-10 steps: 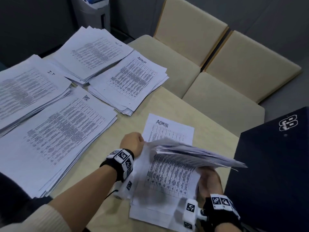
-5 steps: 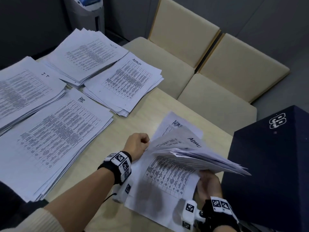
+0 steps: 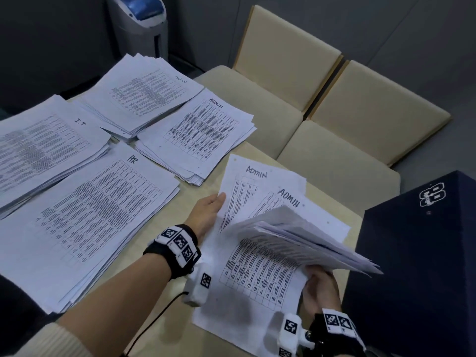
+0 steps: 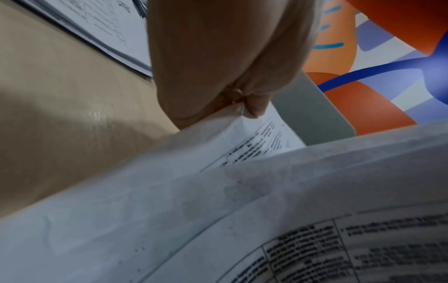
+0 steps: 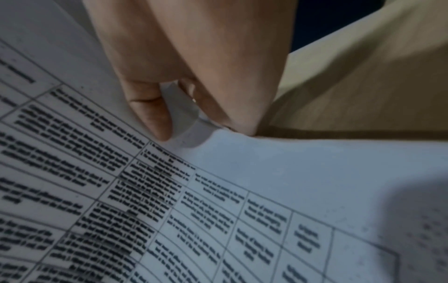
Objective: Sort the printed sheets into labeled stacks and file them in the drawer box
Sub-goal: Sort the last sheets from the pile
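Low at the right of the head view, my right hand [image 3: 319, 284] grips a raised, fanned bundle of printed sheets [image 3: 296, 235] by its near corner; thumb and fingers [image 5: 155, 114] pinch the paper. Under the bundle, two loose sheets headed ADMIN lie partly overlapped on the table. My left hand [image 3: 210, 211] holds the left edge of the farther ADMIN sheet [image 3: 255, 176], and its fingertips [image 4: 252, 109] pinch that paper. Labelled stacks lie to the left: ADMIN [image 3: 203, 135], HR [image 3: 98, 210], IT [image 3: 51, 140] and a far stack [image 3: 144, 94] with an unreadable label.
A dark navy box [image 3: 425, 266] stands right of the sheets, close to my right wrist. Beige cushioned seats [image 3: 334, 112] line the table's far side. A grey device with a blue top [image 3: 139, 16] stands behind the stacks. Bare tan table [image 3: 185, 199] shows between stacks and loose sheets.
My left hand has opened from a fist and slid forward and left, drawing an ADMIN sheet out from under the bundle. The right hand keeps the bundle raised.
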`<state>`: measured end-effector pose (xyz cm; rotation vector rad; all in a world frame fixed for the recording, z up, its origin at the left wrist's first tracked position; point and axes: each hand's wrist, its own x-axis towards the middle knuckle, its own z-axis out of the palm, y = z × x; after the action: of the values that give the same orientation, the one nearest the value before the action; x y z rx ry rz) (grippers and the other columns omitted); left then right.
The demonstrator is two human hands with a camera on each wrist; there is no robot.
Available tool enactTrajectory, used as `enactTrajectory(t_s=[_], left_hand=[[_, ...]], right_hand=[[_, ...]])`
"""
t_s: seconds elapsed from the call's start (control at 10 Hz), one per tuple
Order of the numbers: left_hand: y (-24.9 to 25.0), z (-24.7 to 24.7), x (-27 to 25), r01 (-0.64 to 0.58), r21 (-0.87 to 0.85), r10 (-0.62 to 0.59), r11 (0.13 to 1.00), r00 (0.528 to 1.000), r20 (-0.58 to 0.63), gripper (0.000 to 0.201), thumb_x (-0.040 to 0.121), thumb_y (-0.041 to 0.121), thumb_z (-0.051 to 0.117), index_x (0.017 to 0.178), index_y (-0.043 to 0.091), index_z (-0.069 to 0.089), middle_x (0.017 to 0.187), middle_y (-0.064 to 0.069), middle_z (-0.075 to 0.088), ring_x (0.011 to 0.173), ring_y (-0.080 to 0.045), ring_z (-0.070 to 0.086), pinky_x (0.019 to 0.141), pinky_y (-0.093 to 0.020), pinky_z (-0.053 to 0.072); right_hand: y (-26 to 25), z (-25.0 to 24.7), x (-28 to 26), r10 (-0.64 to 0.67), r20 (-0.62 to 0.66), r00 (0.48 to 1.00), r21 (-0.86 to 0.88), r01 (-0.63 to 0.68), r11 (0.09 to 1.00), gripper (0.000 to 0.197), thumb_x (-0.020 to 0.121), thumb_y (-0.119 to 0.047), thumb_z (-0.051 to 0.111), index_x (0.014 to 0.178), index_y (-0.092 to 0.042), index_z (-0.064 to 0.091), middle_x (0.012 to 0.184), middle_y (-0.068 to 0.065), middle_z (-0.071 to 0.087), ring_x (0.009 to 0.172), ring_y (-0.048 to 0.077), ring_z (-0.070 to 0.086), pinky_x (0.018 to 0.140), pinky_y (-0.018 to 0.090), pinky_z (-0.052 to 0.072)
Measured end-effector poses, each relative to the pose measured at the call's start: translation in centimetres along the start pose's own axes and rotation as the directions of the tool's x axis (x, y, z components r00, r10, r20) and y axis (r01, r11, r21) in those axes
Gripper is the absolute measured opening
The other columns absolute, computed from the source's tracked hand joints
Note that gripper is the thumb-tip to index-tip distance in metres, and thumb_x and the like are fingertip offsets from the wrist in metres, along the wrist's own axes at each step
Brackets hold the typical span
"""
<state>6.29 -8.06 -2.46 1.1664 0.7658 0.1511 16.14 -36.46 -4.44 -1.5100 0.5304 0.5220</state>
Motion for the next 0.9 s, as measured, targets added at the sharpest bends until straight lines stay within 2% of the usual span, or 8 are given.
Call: enactTrajectory(t_s=[0.1, 0.2, 0.3, 0.4, 0.5, 0.6, 0.7, 0.9], left_hand=[[0.3, 0.5, -0.8, 0.046, 0.043, -0.049, 0.998, 0.997, 0.053, 0.060, 0.097, 0.053, 0.052, 0.142, 0.013, 0.052, 0.144, 0.008, 0.051, 0.136, -0.013, 0.044, 0.117, -0.037, 0.027], [1.3, 1.8, -1.8, 0.101, 0.206, -0.117, 0.973, 0.991, 0.067, 0.074, 0.096, 0.065, 0.039, 0.147, 0.011, 0.044, 0.150, 0.000, 0.044, 0.138, -0.019, 0.040, 0.115, -0.038, 0.030], [2.6, 2.4, -2.9, 0.120, 0.155, -0.147, 0.981, 0.973, 0.175, 0.090, 0.086, 0.084, 0.025, 0.130, 0.013, 0.058, 0.146, 0.008, 0.048, 0.136, -0.013, 0.042, 0.119, -0.045, 0.024], [3.1, 1.4, -3.3, 0.082, -0.027, -0.070, 0.996, 0.951, 0.300, 0.081, 0.085, 0.083, 0.029, 0.125, 0.022, 0.064, 0.138, 0.004, 0.060, 0.131, -0.016, 0.052, 0.119, -0.051, 0.026], [3.9, 0.8, -3.4, -0.025, 0.043, 0.013, 0.999, 0.966, 0.260, 0.075, 0.083, 0.063, 0.061, 0.147, 0.029, 0.042, 0.151, 0.009, 0.044, 0.139, -0.011, 0.040, 0.122, -0.046, 0.020], [5.3, 1.5, -3.2, -0.249, 0.292, 0.183, 0.923, 0.954, 0.236, 0.082, 0.083, 0.050, 0.072, 0.149, 0.023, 0.032, 0.148, 0.013, 0.044, 0.134, -0.008, 0.044, 0.116, -0.040, 0.032], [7.4, 2.8, -3.7, -0.392, 0.256, 0.389, 0.883, 0.919, 0.068, 0.055, 0.091, 0.034, 0.068, 0.137, 0.020, 0.042, 0.134, 0.002, 0.059, 0.121, -0.014, 0.058, 0.105, -0.046, 0.048], [9.8, 3.3, -4.4, -0.557, 0.109, 0.568, 0.823, 0.811, -0.143, 0.058, 0.083, 0.019, 0.078, 0.125, 0.019, 0.038, 0.115, 0.005, 0.064, 0.104, -0.006, 0.066, 0.091, -0.030, 0.056]], right_hand=[[0.0, -0.2, 0.3, 0.003, 0.014, 1.000, -0.081, -0.002, 0.997, 0.021, 0.093, 0.000, 0.052, 0.079, -0.015, 0.057, 0.061, -0.004, 0.064, 0.060, 0.008, 0.059, 0.055, 0.018, 0.049], [0.8, -0.8, 2.1, 0.002, 0.067, 0.998, -0.037, 0.000, 0.999, 0.007, 0.093, -0.012, 0.058, 0.087, -0.015, 0.061, 0.067, -0.007, 0.072, 0.079, 0.018, 0.064, 0.070, 0.027, 0.052], [-0.1, 0.8, 1.2, 0.051, 0.112, 0.992, 0.007, -0.052, 0.999, 0.012, 0.092, -0.019, 0.064, 0.100, -0.011, 0.067, 0.088, -0.002, 0.073, 0.096, 0.026, 0.064, 0.077, 0.019, 0.055], [-1.6, 1.8, -0.1, -0.089, 0.170, 0.981, 0.029, 0.085, 0.996, 0.015, 0.083, -0.004, 0.071, 0.094, -0.010, 0.063, 0.107, 0.006, 0.073, 0.101, 0.028, 0.065, 0.090, 0.022, 0.051], [-4.0, 3.6, -1.4, -0.150, 0.265, 0.953, 0.205, 0.096, 0.974, 0.039, 0.073, -0.010, 0.077, 0.109, -0.007, 0.063, 0.129, 0.019, 0.063, 0.118, 0.031, 0.061, 0.108, 0.048, 0.041], [-7.1, 6.3, -4.5, -0.248, 0.315, 0.916, 0.263, 0.167, 0.950, 0.035, 0.092, 0.000, 0.056, 0.127, -0.008, 0.056, 0.120, 0.019, 0.068, 0.107, 0.031, 0.068, 0.091, 0.049, 0.055], [-10.0, 8.5, -7.7, -0.402, 0.321, 0.857, 0.304, 0.309, 0.901, 0.024, 0.097, 0.002, 0.050, 0.116, -0.011, 0.058, 0.102, 0.004, 0.075, 0.089, 0.015, 0.072, 0.071, 0.026, 0.059], [-11.8, 10.5, -9.9, -0.611, 0.276, 0.742, 0.309, 0.533, 0.788, 0.019, 0.094, -0.007, 0.059, 0.112, -0.009, 0.063, 0.101, -0.004, 0.074, 0.098, 0.010, 0.068, 0.087, 0.024, 0.055]])
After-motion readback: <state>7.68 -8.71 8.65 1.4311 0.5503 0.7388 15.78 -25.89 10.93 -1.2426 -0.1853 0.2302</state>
